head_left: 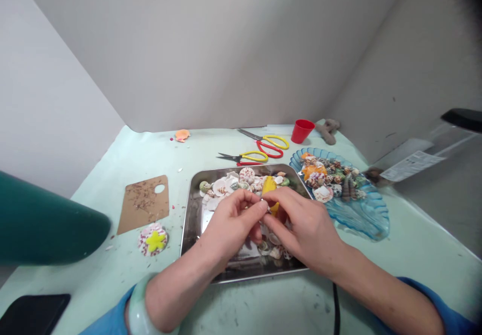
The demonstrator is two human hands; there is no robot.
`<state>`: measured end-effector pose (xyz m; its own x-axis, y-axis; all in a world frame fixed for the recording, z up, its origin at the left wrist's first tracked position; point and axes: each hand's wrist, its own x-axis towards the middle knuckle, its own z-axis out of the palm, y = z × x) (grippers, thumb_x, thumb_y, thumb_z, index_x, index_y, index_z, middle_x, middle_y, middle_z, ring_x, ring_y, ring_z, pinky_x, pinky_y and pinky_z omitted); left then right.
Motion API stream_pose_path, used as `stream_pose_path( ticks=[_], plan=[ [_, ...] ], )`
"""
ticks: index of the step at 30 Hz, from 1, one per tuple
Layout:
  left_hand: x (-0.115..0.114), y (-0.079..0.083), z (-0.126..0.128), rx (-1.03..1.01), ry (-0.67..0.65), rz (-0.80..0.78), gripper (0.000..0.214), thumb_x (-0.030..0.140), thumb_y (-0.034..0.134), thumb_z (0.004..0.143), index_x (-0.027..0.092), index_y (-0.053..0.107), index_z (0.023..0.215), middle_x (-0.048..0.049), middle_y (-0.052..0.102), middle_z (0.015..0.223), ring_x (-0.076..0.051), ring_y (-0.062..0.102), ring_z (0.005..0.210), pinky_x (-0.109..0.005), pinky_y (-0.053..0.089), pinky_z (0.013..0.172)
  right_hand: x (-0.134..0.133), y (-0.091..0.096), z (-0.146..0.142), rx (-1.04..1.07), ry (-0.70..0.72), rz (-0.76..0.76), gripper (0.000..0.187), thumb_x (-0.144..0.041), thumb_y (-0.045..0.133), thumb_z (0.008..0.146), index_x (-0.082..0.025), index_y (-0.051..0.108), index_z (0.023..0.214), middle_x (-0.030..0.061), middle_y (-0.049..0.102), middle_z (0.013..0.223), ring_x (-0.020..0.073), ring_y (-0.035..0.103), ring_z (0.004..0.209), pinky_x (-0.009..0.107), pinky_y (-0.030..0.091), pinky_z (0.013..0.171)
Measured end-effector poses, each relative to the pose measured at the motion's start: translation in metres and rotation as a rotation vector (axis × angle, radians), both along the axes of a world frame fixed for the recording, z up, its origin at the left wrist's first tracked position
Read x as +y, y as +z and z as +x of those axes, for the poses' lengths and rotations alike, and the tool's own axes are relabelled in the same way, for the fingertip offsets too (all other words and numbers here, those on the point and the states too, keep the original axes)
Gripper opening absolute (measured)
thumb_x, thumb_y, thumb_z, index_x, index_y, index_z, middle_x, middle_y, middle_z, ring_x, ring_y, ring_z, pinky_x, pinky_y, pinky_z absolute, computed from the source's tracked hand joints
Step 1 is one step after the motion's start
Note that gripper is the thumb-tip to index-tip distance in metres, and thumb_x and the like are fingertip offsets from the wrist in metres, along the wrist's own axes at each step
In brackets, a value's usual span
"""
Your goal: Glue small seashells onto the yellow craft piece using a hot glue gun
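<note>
Over the metal tray (193, 224), my left hand (237, 219) and my right hand (305, 222) meet fingertip to fingertip. Between them is a small dark-and-white piece (267, 206), apparently a little shell, mostly covered by the fingers. Both hands are closed in a pinch on it. White and spotted shells (226, 184) lie in the tray beneath and behind the hands. A yellow object (268, 184) is just beyond my fingers, partly hidden by my right hand.
A blue scalloped dish (371, 224) of shells stands right of the tray. Scissors (244, 157) and a red cup (302, 131) are behind. On the left lie cardboard (143, 199) and a shell disc with a yellow-green flower (155, 241); a dark green cylinder (48, 219) juts in.
</note>
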<state>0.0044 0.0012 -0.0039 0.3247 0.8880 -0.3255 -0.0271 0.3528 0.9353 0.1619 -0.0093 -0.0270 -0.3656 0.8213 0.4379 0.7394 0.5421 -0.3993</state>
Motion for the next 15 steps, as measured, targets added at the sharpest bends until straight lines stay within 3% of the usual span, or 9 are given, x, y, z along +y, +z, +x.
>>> stream_pose_path(
  ticks=[7, 15],
  plan=[
    [0.0007, -0.0026, -0.0014, 0.012, 0.003, 0.008, 0.027, 0.04, 0.064, 0.075, 0.017, 0.049, 0.08, 0.0052, 0.053, 0.054, -0.007, 0.048, 0.043, -0.021, 0.042, 0.049, 0.0006, 0.0011, -0.0006, -0.015, 0.006, 0.006, 0.009, -0.023, 0.047, 0.088, -0.018, 0.054, 0.085, 0.0016, 0.056, 0.073, 0.0121, 0.05, 0.06, 0.024, 0.036, 0.055],
    [0.0011, -0.0038, -0.0009, 0.054, -0.022, 0.022, 0.024, 0.037, 0.061, 0.078, 0.018, 0.047, 0.081, 0.0052, 0.053, 0.052, -0.007, 0.047, 0.043, -0.018, 0.036, 0.046, 0.0003, 0.0005, 0.0001, -0.029, 0.01, -0.023, 0.011, -0.023, 0.046, 0.089, -0.017, 0.055, 0.086, 0.0028, 0.057, 0.075, 0.0125, 0.051, 0.061, 0.025, 0.037, 0.057]
  ],
)
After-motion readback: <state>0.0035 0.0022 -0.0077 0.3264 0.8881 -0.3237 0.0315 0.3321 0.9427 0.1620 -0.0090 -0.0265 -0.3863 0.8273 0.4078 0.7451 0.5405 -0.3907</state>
